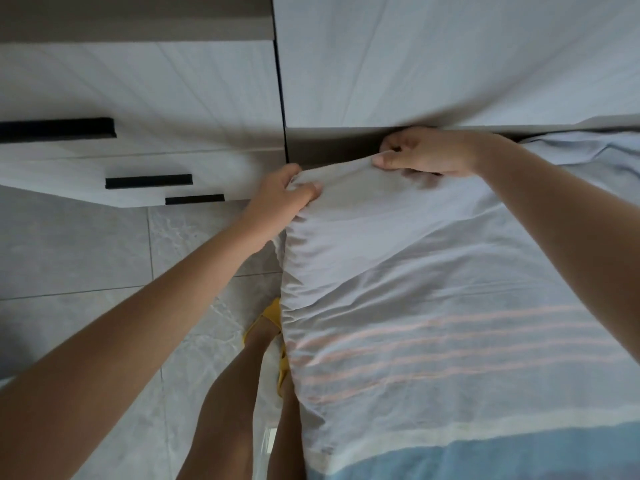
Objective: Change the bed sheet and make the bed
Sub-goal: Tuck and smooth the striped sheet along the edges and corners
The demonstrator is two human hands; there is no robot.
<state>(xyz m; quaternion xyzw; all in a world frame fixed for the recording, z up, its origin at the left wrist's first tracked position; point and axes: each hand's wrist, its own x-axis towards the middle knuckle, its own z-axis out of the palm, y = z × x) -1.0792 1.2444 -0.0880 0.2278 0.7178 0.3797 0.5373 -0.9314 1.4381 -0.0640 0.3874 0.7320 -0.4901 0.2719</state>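
Note:
A pale blue-white bed sheet [433,271] with thin pink stripes and a blue band covers the mattress on the right. My left hand [280,197] grips the sheet's corner at the mattress's far left corner, fingers curled over the fabric. My right hand [426,152] pinches the sheet's top edge beside the white headboard [450,64], thumb and fingers folded on the cloth. The sheet is bunched and wrinkled down the mattress's left side.
A white bedside cabinet [138,109] with black drawer handles stands left of the headboard, right next to the bed corner. Grey tiled floor [86,254] lies below it. My legs and yellow slippers [273,317] stand close against the bed's side.

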